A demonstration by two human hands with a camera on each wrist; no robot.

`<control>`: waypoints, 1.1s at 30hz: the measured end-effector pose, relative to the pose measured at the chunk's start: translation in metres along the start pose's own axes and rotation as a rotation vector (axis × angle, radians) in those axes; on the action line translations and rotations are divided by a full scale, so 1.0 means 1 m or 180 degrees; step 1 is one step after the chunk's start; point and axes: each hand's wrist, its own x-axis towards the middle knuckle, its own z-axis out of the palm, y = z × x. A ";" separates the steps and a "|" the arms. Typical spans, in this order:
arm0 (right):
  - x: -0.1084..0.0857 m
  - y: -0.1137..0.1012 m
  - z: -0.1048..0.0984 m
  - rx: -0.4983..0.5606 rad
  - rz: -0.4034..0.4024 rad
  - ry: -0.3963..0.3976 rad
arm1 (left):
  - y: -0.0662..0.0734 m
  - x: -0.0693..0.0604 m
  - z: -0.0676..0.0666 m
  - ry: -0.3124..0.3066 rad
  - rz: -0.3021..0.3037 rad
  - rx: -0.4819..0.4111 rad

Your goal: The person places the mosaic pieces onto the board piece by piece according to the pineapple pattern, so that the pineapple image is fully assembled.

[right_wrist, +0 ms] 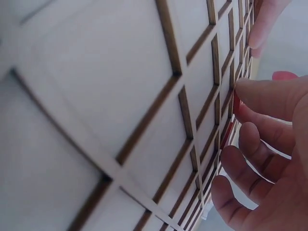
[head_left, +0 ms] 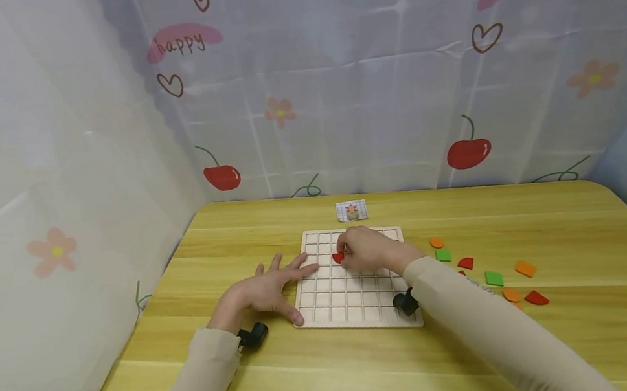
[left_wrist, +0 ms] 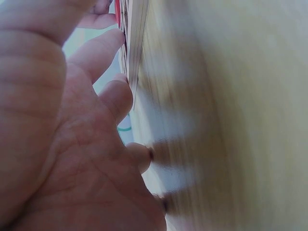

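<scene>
A pale wooden grid board (head_left: 338, 299) with square cells lies on the table. My right hand (head_left: 368, 249) is over its upper middle, thumb and forefinger pinching a small red piece (right_wrist: 236, 103) at the board's surface. Past those fingertips, the right wrist view shows more red (right_wrist: 226, 135) low in the grid; its shape is hard to make out. In the head view a red piece (head_left: 338, 258) shows beside the fingertips. My left hand (head_left: 269, 290) is spread at the board's left side, thumb at the near left corner and fingertips reaching over the edge.
A small printed card (head_left: 352, 211) with a coloured pattern lies behind the board. To the right are several loose pieces: orange rounds (head_left: 437, 243), green squares (head_left: 494, 278), red quarter-rounds (head_left: 536, 298) and an orange square (head_left: 525, 269). My right forearm partly covers some. Printed curtains (head_left: 339, 120) stand behind the table.
</scene>
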 end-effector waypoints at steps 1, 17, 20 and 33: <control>0.000 0.000 0.001 0.0003 0.0018 0.0018 | 0.000 0.000 0.000 0.0001 0.0005 0.0000; -0.016 0.011 -0.009 -0.0023 -0.0121 0.0141 | 0.004 -0.002 -0.001 0.0008 -0.0043 0.0018; -0.027 0.020 -0.016 0.0024 -0.0102 0.0184 | 0.003 -0.001 -0.001 0.0009 -0.0074 0.0020; -0.087 0.084 -0.042 0.0054 -0.0172 0.0262 | 0.003 -0.001 0.000 0.0004 -0.0140 -0.0051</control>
